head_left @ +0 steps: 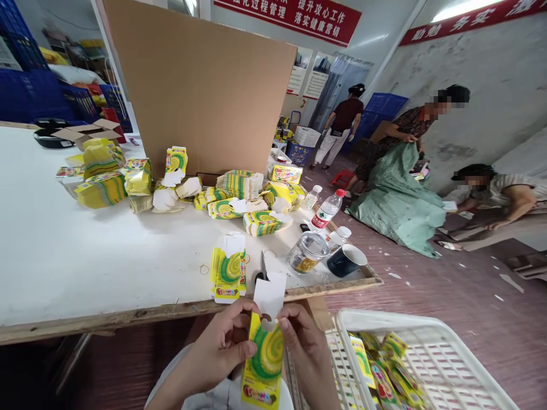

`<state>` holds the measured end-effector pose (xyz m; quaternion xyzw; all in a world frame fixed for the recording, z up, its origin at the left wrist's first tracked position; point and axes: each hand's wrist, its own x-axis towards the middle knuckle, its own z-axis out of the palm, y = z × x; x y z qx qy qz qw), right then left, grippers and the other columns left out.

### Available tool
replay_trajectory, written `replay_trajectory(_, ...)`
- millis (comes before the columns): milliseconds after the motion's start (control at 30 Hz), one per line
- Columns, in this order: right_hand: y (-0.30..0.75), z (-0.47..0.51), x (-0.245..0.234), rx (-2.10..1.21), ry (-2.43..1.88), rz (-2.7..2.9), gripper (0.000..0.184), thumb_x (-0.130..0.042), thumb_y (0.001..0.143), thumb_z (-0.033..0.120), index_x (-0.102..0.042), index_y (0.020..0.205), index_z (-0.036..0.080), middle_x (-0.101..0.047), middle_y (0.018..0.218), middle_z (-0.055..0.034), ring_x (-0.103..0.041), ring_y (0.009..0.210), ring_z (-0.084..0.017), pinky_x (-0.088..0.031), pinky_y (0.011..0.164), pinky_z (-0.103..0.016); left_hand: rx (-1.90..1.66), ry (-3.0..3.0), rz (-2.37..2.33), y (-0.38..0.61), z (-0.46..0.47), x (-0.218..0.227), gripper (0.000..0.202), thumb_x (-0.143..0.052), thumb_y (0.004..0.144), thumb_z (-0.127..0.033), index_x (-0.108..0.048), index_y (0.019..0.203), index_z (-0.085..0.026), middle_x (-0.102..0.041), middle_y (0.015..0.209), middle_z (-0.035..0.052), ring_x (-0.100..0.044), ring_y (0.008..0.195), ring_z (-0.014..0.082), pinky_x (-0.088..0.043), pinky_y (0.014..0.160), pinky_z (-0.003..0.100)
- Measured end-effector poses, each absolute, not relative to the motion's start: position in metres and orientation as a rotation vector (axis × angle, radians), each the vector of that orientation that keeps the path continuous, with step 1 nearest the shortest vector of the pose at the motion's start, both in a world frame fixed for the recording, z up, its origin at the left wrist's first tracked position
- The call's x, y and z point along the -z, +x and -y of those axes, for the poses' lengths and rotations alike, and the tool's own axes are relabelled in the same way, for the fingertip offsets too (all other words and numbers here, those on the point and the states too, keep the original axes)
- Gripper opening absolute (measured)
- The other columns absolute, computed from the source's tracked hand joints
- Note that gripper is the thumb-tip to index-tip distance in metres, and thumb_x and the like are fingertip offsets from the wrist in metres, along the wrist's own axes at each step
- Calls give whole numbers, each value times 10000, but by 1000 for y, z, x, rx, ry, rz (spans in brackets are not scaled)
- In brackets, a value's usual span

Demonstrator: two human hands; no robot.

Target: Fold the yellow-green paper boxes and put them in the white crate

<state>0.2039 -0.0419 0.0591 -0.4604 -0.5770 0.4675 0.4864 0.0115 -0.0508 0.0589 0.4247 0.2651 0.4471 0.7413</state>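
Observation:
A yellow and green candy box with its white top flap standing up is held between both hands, in front of the table's near edge. My left hand grips the left side, thumb on the printed face. On the right, my right hand pinches the upper corner near the opening. Just beyond, a small stack of flat boxes lies on the white table. Scissors rest beside that stack, partly covered by the raised flap.
Piled bundles of boxes line the table's back before a cardboard sheet. A jar, a dark mug and bottles stand at the right. A white basket holds several boxes. Two people handle a green sack; another stands farther back.

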Motion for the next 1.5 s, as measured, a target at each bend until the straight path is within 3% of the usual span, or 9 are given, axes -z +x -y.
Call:
replay_trajectory(100, 204, 43, -56, -1055, -1102, 1406, 173, -613, 934, 378, -665, 897, 217, -688, 842, -40, -670, 767, -180, -542, 676, -238, -981, 922, -605, 13, 52, -58, 672, -748, 844, -320, -393, 1414, -305, -718, 1116, 90, -694, 924, 212, -521, 825, 334)
replay_trajectory(167, 203, 43, -54, -982, -1101, 1361, 159, -639, 918, 347, -659, 1025, 231, -716, 932, -63, -699, 837, -207, -570, 724, -272, -983, 941, -614, 14, 53, -59, 758, -734, 855, -322, -312, 1485, -324, -708, 1180, 108, -694, 992, 240, -517, 892, 380)
replay_trajectory(267, 203, 44, -57, -845, -1117, 1379, 223, -627, 926, 324, -664, 1136, 259, -719, 1004, -77, -694, 913, -226, -573, 793, -319, -998, 1021, -643, 14, 51, -60, 583, -707, 869, -328, -489, 1408, -279, -695, 1241, 122, -662, 1112, 271, -500, 954, 380)
replay_trajectory(367, 206, 43, -65, -769, -1095, 1490, 263, -552, 954, 408, -758, 1015, 255, -697, 1030, -93, -650, 996, -259, -546, 847, -361, -1035, 1081, -766, 14, 48, -61, 475, -685, 881, -323, -580, 1339, -254, -718, 1206, 117, -681, 1084, 270, -532, 892, 336)
replay_trajectory(567, 201, 41, -61, -1027, -1318, 1494, 392, -691, 851, 396, -657, 1200, 221, -557, 630, 35, -506, 542, -149, -413, 503, -233, -1044, 1157, -870, 16, 47, -63, 475, -628, 914, -282, -557, 1381, -246, -701, 1251, 128, -678, 1098, 272, -548, 886, 329)
replay_trajectory(900, 186, 38, -48, -901, -1407, 1510, 287, -625, 856, 367, -599, 1097, 213, -445, 537, 85, -407, 459, -136, -299, 463, -240, -1009, 1193, -833, 13, 48, -59, 498, -562, 950, -311, -493, 1440, -256, -601, 1412, 130, -585, 1260, 284, -444, 1073, 407)
replay_trajectory(1033, 182, 39, -50, -811, -1427, 1490, 273, -613, 857, 357, -588, 1086, 210, -368, 520, 106, -362, 440, -128, -294, 469, -242, -1035, 1165, -847, 14, 47, -58, 488, -574, 943, -322, -514, 1421, -252, -620, 1388, 133, -596, 1245, 284, -453, 1060, 397)
replay_trajectory(1333, 181, 38, -46, -847, -1455, 1500, 362, -650, 815, 336, -555, 1143, 216, -641, 605, 53, -549, 482, -147, -401, 482, -230, -1056, 1099, -799, 19, 42, -60, 503, -672, 877, -303, -572, 1366, -238, -729, 1201, 127, -705, 1029, 277, -536, 892, 356)
replay_trajectory(1500, 179, 38, -43, -828, -1462, 1519, 351, -650, 825, 320, -569, 1152, 222, -638, 599, 65, -567, 480, -143, -437, 500, -222, -1045, 1104, -855, 17, 43, -59, 479, -672, 857, -229, -603, 1331, -222, -726, 1207, 126, -709, 960, 254, -541, 861, 340)
